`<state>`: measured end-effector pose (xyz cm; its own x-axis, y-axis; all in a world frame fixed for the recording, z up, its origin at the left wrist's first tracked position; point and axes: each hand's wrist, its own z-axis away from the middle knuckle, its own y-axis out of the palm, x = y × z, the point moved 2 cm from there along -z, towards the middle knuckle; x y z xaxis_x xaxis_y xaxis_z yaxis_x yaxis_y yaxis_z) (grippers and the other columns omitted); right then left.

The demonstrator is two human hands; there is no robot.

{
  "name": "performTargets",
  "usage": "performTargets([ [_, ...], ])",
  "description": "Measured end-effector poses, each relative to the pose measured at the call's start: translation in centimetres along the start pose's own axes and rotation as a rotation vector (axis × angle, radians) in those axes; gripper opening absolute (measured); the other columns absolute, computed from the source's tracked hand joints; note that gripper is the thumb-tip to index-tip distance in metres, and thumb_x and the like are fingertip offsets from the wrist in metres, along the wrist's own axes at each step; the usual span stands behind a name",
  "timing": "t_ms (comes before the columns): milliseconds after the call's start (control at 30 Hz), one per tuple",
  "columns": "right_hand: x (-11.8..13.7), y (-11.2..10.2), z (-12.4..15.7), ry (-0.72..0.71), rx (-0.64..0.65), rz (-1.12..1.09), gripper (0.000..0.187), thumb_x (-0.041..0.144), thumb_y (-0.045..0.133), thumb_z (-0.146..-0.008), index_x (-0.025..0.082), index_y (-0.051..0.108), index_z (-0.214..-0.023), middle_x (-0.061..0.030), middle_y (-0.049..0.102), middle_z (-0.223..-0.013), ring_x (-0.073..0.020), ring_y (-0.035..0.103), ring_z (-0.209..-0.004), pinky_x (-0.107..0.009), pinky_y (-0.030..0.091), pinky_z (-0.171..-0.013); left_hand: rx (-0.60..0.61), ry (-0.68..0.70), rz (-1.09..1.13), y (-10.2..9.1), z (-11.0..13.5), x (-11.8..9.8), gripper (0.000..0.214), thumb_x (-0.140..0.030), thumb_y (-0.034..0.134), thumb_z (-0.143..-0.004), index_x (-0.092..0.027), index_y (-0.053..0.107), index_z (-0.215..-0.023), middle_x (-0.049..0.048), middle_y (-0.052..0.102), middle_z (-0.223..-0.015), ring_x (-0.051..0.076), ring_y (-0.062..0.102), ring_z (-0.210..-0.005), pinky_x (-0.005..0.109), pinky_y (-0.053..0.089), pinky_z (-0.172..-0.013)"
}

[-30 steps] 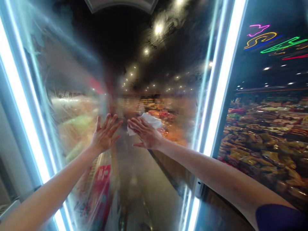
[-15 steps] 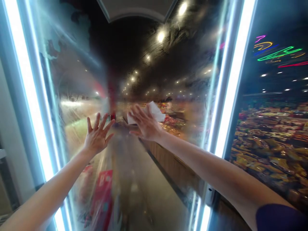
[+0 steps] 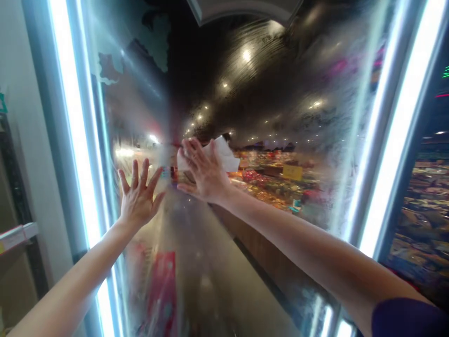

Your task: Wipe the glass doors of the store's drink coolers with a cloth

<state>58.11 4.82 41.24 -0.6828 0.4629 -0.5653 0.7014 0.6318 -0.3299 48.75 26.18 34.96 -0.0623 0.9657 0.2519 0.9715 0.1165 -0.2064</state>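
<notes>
"What's new?"

"The white cloth (image 3: 226, 157) sits further left now, on a new bit of glass (image 3: 277, 117), under the flat, spread right hand (image 3: 206, 174)."

"And the left hand (image 3: 138, 200)?"

"Wide open, holding nothing."

1. The left light strip (image 3: 76, 117) and right light strip (image 3: 401, 126) glare blue-white, burnt out at their cores.
2. Smears on the glass (image 3: 252, 107) scatter the far ceiling lights (image 3: 246, 55) into hazy halos.
3. Higher up, the far scene sinks to near-black.
4. Goods (image 3: 417, 238) at right are dim, blurred.
5. Wide-angle stretching shows toward the edges.
</notes>
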Motion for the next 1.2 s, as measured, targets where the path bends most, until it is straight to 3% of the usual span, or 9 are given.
performTargets([
  [67, 1.2, 0.5, 0.1, -0.211, 0.103, -0.008, 0.098, 0.070, 0.052, -0.094, 0.013, 0.015, -0.164, -0.0112, 0.016, -0.172, -0.0304, 0.003, -0.161, -0.063, -0.005, -0.129, -0.008, -0.004, -0.003, -0.4, -0.1, 0.4, 0.078, -0.045, 0.052, -0.099, -0.036, 0.009, -0.164, 0.0048, -0.004, -0.173, 0.039, -0.006, -0.159, 0.075, -0.005, -0.123],
  [133, 1.4, 0.6, -0.5, -0.279, 0.125, -0.004, 0.096, 0.070, 0.052, -0.094, 0.015, 0.016, -0.164, -0.0088, 0.017, -0.172, -0.0282, 0.005, -0.161, -0.060, -0.005, -0.130, -0.012, 0.002, -0.011, -0.8, -0.1, 0.6, 0.077, -0.046, 0.051, -0.100, -0.035, 0.009, -0.164, 0.0048, -0.005, -0.173, 0.039, -0.007, -0.159, 0.074, -0.005, -0.123],
  [300, -0.4, -0.7, -3.6, 0.052, -0.084, 0.028, 0.094, 0.069, 0.047, -0.097, 0.011, 0.015, -0.164, -0.0152, 0.013, -0.172, -0.0338, 0.004, -0.160, -0.063, -0.006, -0.128, -0.014, 0.016, -0.025, -1.7, 0.4, 1.1, 0.078, -0.046, 0.050, -0.100, -0.034, 0.007, -0.164, 0.0048, -0.004, -0.173, 0.038, -0.007, -0.159, 0.071, -0.006, -0.124],
  [467, 0.6, -0.3, -2.9, -0.279, 0.096, 0.016, 0.085, 0.062, 0.049, -0.097, 0.015, 0.022, -0.163, -0.0080, 0.020, -0.172, -0.0268, 0.009, -0.161, -0.056, -0.002, -0.131, -0.033, 0.029, -0.017, -2.1, 0.0, 1.3, 0.076, -0.048, 0.047, -0.100, -0.033, 0.009, -0.164, 0.0055, -0.002, -0.174, 0.038, -0.005, -0.159, 0.069, -0.008, -0.125],
  [633, -3.7, -2.6, -3.7, 0.103, -0.040, 0.093, 0.084, 0.057, 0.044, -0.101, 0.011, 0.016, -0.164, -0.0135, 0.009, -0.173, -0.0326, 0.001, -0.161, -0.061, -0.002, -0.130, -0.059, 0.038, -0.014, -1.4, -1.8, 0.4, 0.077, -0.050, 0.049, -0.099, -0.036, 0.010, -0.164, 0.0037, -0.002, -0.174, 0.039, -0.004, -0.159, 0.071, -0.007, -0.125],
  [800, -4.3, -2.7, -0.7, -0.179, 0.074, 0.059, 0.084, 0.058, 0.047, -0.100, 0.015, 0.015, -0.165, -0.0088, 0.017, -0.172, -0.0283, 0.004, -0.161, -0.059, -0.002, -0.130, -0.070, 0.069, 0.006, -0.4, -4.2, -1.9, 0.076, -0.053, 0.048, -0.099, -0.037, 0.012, -0.163, 0.0024, -0.001, -0.174, 0.039, -0.003, -0.160, 0.069, -0.007, -0.125],
  [967, -7.9, -4.7, 1.9, 0.106, -0.076, 0.146, 0.072, 0.057, 0.047, -0.102, 0.028, 0.024, -0.164, -0.0084, 0.009, -0.174, -0.0401, -0.003, -0.159, -0.076, -0.001, -0.122, -0.106, 0.150, 0.035, 0.4, -7.2, -6.0, 0.080, -0.053, 0.051, -0.097, -0.038, 0.008, -0.164, 0.0022, 0.002, -0.174, 0.038, -0.003, -0.160, 0.069, -0.008, -0.126],
  [1133, -8.9, -5.3, 5.7, -0.055, 0.076, 0.139, 0.089, 0.071, 0.049, -0.096, 0.026, 0.016, -0.165, -0.0095, 0.011, -0.173, -0.0386, 0.001, -0.160, -0.074, 0.000, -0.125, -0.114, 0.202, 0.069, 1.4, -10.1, -10.7, 0.083, -0.055, 0.051, -0.097, -0.037, 0.006, -0.164, 0.0039, 0.004, -0.174, 0.037, -0.004, -0.160, 0.068, -0.009, -0.126],
  [1200, -10.6, -5.9, 7.4, -0.008, 0.070, 0.140, 0.094, 0.072, 0.048, -0.095, 0.023, 0.008, -0.166, -0.0103, 0.011, -0.173, -0.0372, 0.004, -0.160, -0.070, 0.003, -0.127, -0.108, 0.222, 0.067, 1.9, -10.9, -12.4, 0.083, -0.055, 0.050, -0.098, -0.036, 0.005, -0.164, 0.0045, 0.004, -0.174, 0.035, -0.005, -0.160, 0.068, -0.009, -0.126],
])
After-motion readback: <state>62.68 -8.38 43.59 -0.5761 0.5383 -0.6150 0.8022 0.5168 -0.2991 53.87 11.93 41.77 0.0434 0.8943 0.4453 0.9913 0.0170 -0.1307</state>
